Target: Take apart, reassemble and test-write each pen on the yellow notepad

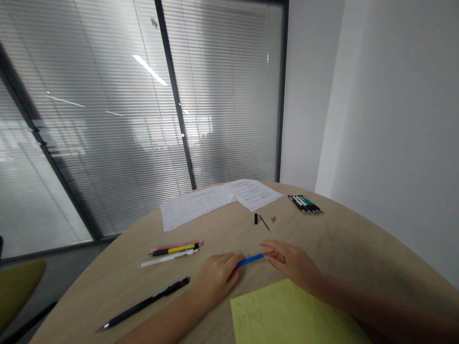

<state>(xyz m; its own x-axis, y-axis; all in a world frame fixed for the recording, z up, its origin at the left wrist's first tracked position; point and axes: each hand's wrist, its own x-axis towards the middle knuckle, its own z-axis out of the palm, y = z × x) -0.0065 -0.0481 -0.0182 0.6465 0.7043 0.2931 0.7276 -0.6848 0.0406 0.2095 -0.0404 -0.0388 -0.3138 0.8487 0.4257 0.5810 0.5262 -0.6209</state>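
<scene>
Between my two hands, just above or on the table, is a slim blue pen barrel. My left hand is closed around its left end, which the fingers hide. At the other end, the fingertips of my right hand pinch the tip; what exactly sits between them is too small to make out. Beyond the hands lie a short black cap-like piece, a thin dark refill-like stick and some tiny bits.
Left of my hands lie several pens and a large black pen. A yellow sheet is under my right forearm. White printed papers and a row of pens lie farther back on the round wooden table.
</scene>
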